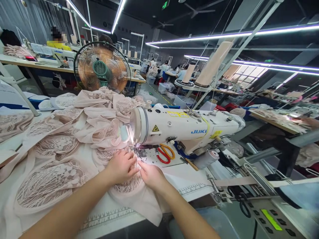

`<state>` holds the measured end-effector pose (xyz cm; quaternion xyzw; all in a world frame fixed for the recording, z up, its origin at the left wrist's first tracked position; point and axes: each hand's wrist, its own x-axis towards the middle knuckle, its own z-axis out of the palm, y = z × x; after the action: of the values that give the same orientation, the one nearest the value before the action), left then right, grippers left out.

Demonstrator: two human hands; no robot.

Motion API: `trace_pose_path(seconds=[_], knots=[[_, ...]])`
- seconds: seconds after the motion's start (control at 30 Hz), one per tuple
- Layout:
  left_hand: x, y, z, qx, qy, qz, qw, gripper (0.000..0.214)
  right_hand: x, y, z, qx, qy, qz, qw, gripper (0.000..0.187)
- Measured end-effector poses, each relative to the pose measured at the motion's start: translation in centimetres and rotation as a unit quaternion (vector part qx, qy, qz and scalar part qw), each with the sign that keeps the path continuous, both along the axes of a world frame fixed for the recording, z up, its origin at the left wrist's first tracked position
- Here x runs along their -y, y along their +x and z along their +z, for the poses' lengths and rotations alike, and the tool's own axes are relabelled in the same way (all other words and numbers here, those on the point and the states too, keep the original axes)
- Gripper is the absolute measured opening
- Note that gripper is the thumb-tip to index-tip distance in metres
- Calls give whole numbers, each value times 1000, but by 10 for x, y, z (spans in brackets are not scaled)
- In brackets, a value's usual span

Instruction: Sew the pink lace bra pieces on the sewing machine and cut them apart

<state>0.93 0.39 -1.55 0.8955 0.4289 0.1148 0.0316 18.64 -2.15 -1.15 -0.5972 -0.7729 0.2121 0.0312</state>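
Note:
A white JUKI sewing machine (184,127) stands on the white table (189,186). Pale pink lace fabric (57,156) lies heaped to its left and runs under the needle area (138,151). My left hand (121,166) lies palm down on the lace just in front of the needle, its fingers spread flat. Beside it, my right hand (151,174) pinches the lace edge, with the fingers pressed together. Both hands nearly touch each other.
Scissors with red and orange handles (165,153) lie on the machine bed behind my right hand. A control panel with a green display (270,219) sits at lower right. A fan (102,68) stands behind the fabric heap. Thread cones (213,64) rise at the back. Other workstations and a person (58,38) are far off.

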Motion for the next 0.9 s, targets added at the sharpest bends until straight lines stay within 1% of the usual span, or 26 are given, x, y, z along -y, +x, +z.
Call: trace_pose_path(seconds=[0.1, 0.2, 0.27, 0.5, 0.63, 0.9], knots=[[4, -1, -5, -15, -3, 0, 1000, 46, 0, 0, -3, -3, -10, -9, 1000, 50], [6, -1, -13, -11, 0, 9, 1000, 50, 0, 0, -6, 2, -11, -13, 1000, 50], [6, 0, -15, -14, -4, 16, 1000, 51, 0, 0, -8, 7, -8, -13, 1000, 50], [6, -1, -9, -8, -17, 13, 1000, 43, -1, -1, -12, 11, 6, -10, 1000, 51], [5, -2, -10, 4, -19, 3, 1000, 41, 0, 0, -14, 9, 12, -10, 1000, 51], [1, 0, -13, 1, -23, 8, 1000, 51, 1, 2, -19, -6, 14, -19, 1000, 51]])
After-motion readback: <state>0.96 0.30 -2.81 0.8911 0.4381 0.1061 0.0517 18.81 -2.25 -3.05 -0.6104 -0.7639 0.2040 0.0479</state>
